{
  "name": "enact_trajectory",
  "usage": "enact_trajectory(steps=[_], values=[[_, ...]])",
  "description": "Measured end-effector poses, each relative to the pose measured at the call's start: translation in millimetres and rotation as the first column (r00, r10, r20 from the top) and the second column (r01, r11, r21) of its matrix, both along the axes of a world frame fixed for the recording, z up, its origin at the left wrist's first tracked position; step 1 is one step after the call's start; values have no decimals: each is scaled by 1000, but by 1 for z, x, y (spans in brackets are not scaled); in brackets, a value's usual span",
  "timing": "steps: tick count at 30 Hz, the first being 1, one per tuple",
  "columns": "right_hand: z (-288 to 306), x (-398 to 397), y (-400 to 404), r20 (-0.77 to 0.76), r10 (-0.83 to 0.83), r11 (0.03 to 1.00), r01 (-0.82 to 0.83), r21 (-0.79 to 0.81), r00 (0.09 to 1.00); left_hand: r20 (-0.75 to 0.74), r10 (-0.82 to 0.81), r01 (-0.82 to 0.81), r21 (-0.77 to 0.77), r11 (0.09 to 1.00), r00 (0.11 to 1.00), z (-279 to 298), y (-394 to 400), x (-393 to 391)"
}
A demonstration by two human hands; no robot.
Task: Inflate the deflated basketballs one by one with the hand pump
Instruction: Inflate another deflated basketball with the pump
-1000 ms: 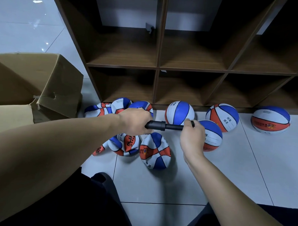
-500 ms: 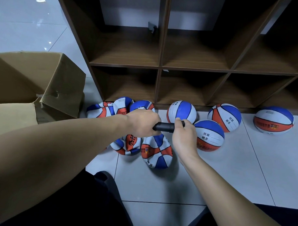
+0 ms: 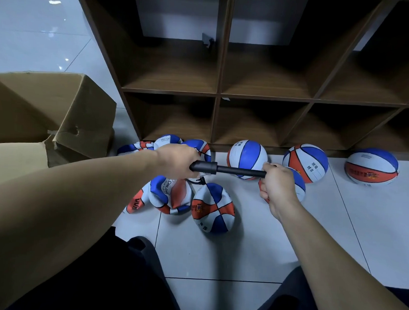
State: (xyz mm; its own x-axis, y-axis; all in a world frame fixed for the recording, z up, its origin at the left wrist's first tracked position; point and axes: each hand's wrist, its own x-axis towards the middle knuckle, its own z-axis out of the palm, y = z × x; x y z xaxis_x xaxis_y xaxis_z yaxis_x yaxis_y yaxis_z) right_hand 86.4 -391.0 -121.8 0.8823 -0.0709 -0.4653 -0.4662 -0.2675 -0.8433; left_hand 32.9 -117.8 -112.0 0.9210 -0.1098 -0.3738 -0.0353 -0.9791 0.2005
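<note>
A black hand pump point(image 3: 224, 169) lies level above the floor. My left hand point(image 3: 176, 160) grips its barrel. My right hand point(image 3: 276, 186) grips the handle end, and the thin rod is drawn out between the two. A short black hose point(image 3: 199, 181) hangs from the barrel toward a half-flat red, white and blue basketball point(image 3: 212, 207) below it. Several crumpled flat balls point(image 3: 170, 195) lie to that ball's left. Round, firm balls point(image 3: 247, 157) sit along the shelf's foot, one at the far right point(image 3: 371, 166).
A brown wooden cubby shelf point(image 3: 218, 94) stands behind the balls, with nothing seen in its compartments. An open cardboard box point(image 3: 49, 112) sits at the left on the white tile floor point(image 3: 218, 255). My dark trouser legs fill the lower edge.
My right hand pushed the handle in toward the barrel, then drew it back out to the right. My left hand held the barrel almost still.
</note>
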Motion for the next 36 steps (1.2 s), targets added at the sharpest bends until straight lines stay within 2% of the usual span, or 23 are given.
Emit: enact_trajectory(steps=[6, 13, 21, 27, 33, 36], values=[[2, -23, 16, 201, 117, 984, -86, -156, 973, 6, -23, 23, -4, 1000, 1000, -2, -10, -5], [-6, -44, 33, 188, 189, 977, -166, -134, 964, 4, -90, 90, 35, 995, 996, -2, -25, -7], [-6, -53, 44, 100, 334, 940, -324, -103, 937, 1, -131, 131, 54, 990, 991, -3, -31, -1], [-3, -48, 39, 172, 325, 939, -294, -181, 930, 5, -115, 115, 5, 993, 993, -7, -31, 1], [-3, -18, 5, 191, 101, 975, -58, -217, 976, -9, -15, 15, -13, 1000, 1000, 0, -3, -1], [-4, -12, -4, 170, 49, 978, -13, -210, 984, -43, 6, -7, -29, 1000, 999, 1, -3, -2]])
